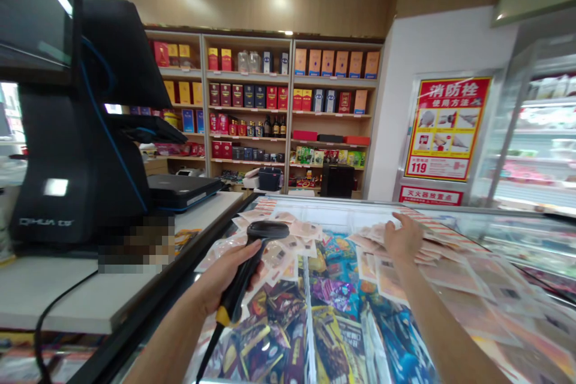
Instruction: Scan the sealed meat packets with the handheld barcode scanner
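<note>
Grasping the scanner (pixel 245 276) with left fingers (pixel 249 250), we cannot tell whether our right hand (pixel 404 239) grips. Its push could scatter loose packets (pixel 369 239).

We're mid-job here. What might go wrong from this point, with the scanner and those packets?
The right hand is at a loose, overlapping pile of flat packets, so some could slide or be picked up stuck together.

The scanner in the left hand has its head above other packets, so it might read the wrong one.

The scanner's cord runs down out of view and could snag.
</note>
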Demonstrator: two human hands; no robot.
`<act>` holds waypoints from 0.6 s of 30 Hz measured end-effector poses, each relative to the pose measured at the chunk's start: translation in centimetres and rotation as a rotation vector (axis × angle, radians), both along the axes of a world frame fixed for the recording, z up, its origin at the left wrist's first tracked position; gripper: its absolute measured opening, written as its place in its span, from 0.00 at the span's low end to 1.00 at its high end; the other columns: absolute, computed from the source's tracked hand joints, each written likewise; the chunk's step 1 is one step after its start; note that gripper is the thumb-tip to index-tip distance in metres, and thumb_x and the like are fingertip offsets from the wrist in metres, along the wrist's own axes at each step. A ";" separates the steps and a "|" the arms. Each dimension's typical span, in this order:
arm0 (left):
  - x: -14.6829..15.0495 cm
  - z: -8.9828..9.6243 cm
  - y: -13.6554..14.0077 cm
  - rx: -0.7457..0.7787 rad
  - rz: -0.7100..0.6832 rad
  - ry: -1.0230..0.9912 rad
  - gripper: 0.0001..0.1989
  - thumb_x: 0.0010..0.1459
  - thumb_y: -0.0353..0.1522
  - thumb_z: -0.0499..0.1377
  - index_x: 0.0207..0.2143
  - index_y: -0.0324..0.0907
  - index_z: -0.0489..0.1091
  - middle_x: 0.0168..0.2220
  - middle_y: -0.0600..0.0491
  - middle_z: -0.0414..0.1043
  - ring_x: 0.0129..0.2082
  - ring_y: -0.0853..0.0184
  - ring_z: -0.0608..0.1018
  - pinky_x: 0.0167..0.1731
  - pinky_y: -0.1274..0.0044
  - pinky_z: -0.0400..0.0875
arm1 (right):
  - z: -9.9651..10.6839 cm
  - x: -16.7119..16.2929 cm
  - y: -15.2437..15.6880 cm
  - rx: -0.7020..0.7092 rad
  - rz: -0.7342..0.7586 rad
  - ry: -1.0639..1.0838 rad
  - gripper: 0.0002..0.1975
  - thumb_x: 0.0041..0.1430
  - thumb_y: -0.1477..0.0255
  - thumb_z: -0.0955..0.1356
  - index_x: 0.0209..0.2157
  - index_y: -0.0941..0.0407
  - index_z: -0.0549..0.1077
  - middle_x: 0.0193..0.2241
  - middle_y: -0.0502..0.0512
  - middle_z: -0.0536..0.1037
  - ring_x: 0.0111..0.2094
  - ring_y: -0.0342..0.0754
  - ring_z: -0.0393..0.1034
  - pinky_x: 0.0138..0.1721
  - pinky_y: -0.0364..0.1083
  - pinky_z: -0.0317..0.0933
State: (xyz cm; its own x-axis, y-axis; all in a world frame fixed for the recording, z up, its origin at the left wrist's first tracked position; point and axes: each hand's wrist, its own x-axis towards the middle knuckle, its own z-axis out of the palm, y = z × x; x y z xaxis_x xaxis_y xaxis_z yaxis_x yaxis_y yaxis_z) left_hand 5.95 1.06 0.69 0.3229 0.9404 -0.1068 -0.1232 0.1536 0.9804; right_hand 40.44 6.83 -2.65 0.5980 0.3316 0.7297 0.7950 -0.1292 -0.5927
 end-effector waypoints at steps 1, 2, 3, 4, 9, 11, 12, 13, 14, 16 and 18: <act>-0.6 0.2 -0.2 -0.005 0.019 -0.006 0.14 0.45 0.42 0.54 0.26 0.38 0.62 0.17 0.57 0.62 0.14 0.76 0.64 0.13 0.83 0.57 | -0.1 -2.0 0.1 -0.013 0.110 -0.041 0.17 0.45 0.73 0.58 0.37 0.61 0.69 0.39 0.60 0.70 0.42 0.51 0.60 0.44 0.49 0.49; -1.4 0.3 -0.5 -0.007 0.037 -0.011 0.14 0.45 0.41 0.54 0.25 0.38 0.63 0.17 0.56 0.63 0.14 0.76 0.64 0.14 0.83 0.58 | -0.2 -4.4 0.1 -0.044 0.236 -0.069 0.16 0.46 0.72 0.58 0.37 0.60 0.69 0.39 0.59 0.70 0.42 0.50 0.60 0.45 0.49 0.49; -2.1 0.4 -0.7 -0.007 0.055 -0.016 0.13 0.45 0.40 0.55 0.25 0.38 0.63 0.17 0.56 0.63 0.14 0.76 0.65 0.14 0.83 0.59 | -0.4 -7.1 -0.1 -0.095 0.376 -0.105 0.15 0.47 0.71 0.58 0.36 0.59 0.69 0.39 0.59 0.70 0.43 0.49 0.59 0.45 0.48 0.49; -2.9 0.5 -1.0 -0.002 0.078 -0.027 0.13 0.45 0.40 0.55 0.25 0.38 0.64 0.18 0.56 0.64 0.15 0.75 0.65 0.15 0.83 0.60 | -0.6 -10.0 -0.6 -0.152 0.523 -0.161 0.15 0.48 0.69 0.58 0.36 0.57 0.69 0.40 0.57 0.70 0.44 0.49 0.59 0.46 0.48 0.49; -6.4 1.7 -2.8 -0.047 0.242 -0.072 0.11 0.44 0.37 0.56 0.25 0.38 0.65 0.18 0.55 0.64 0.14 0.75 0.65 0.13 0.82 0.61 | -2.3 -22.8 -4.8 -0.398 1.116 -0.561 0.22 0.47 0.56 0.60 0.45 0.47 0.62 0.50 0.52 0.60 0.51 0.51 0.49 0.50 0.54 0.42; -7.2 2.2 -3.4 -0.072 0.273 -0.087 0.10 0.45 0.37 0.55 0.25 0.38 0.66 0.18 0.55 0.64 0.14 0.75 0.65 0.13 0.82 0.62 | -3.1 -25.7 -5.8 -0.452 1.223 -0.669 0.27 0.45 0.52 0.58 0.48 0.44 0.58 0.54 0.50 0.54 0.54 0.54 0.43 0.49 0.59 0.38; -7.5 2.3 -3.6 -0.077 0.271 -0.097 0.10 0.45 0.37 0.55 0.25 0.37 0.66 0.18 0.55 0.64 0.14 0.75 0.65 0.14 0.82 0.62 | -3.4 -26.6 -5.9 -0.494 1.252 -0.712 0.28 0.45 0.50 0.57 0.48 0.44 0.57 0.54 0.51 0.52 0.54 0.55 0.41 0.49 0.62 0.36; -7.7 2.3 -3.7 -0.081 0.263 -0.107 0.10 0.45 0.37 0.55 0.25 0.37 0.66 0.18 0.55 0.64 0.14 0.75 0.65 0.14 0.82 0.62 | -3.7 -27.1 -5.8 -0.538 1.259 -0.742 0.29 0.44 0.49 0.56 0.48 0.44 0.57 0.54 0.51 0.52 0.55 0.57 0.40 0.48 0.63 0.35; -7.8 2.2 -3.7 -0.081 0.249 -0.114 0.11 0.45 0.37 0.55 0.25 0.37 0.66 0.18 0.55 0.64 0.14 0.76 0.65 0.14 0.83 0.62 | -4.0 -27.3 -5.4 -0.578 1.249 -0.757 0.29 0.44 0.48 0.56 0.48 0.44 0.58 0.54 0.52 0.53 0.54 0.57 0.40 0.48 0.64 0.34; -7.8 1.8 -3.5 -0.065 0.212 -0.115 0.11 0.45 0.38 0.55 0.25 0.37 0.66 0.18 0.54 0.64 0.14 0.76 0.65 0.13 0.83 0.61 | -4.4 -26.6 -4.1 -0.621 1.189 -0.751 0.28 0.45 0.49 0.55 0.47 0.44 0.59 0.53 0.53 0.54 0.54 0.57 0.41 0.48 0.63 0.35; -7.6 1.1 -3.0 -0.035 0.169 -0.107 0.12 0.45 0.39 0.55 0.26 0.37 0.65 0.19 0.54 0.65 0.15 0.76 0.65 0.14 0.84 0.60 | -4.6 -24.9 -2.7 -0.617 1.123 -0.722 0.26 0.46 0.51 0.57 0.47 0.44 0.59 0.54 0.52 0.54 0.55 0.56 0.40 0.49 0.62 0.35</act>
State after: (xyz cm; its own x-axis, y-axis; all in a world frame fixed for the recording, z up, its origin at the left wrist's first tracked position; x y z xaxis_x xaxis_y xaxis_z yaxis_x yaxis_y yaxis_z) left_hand -1.61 -1.98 1.76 0.1724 0.9785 -0.1134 -0.2535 0.1553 0.9548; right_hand 15.50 4.11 -7.26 -0.6028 0.7287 0.3250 0.7400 0.6629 -0.1136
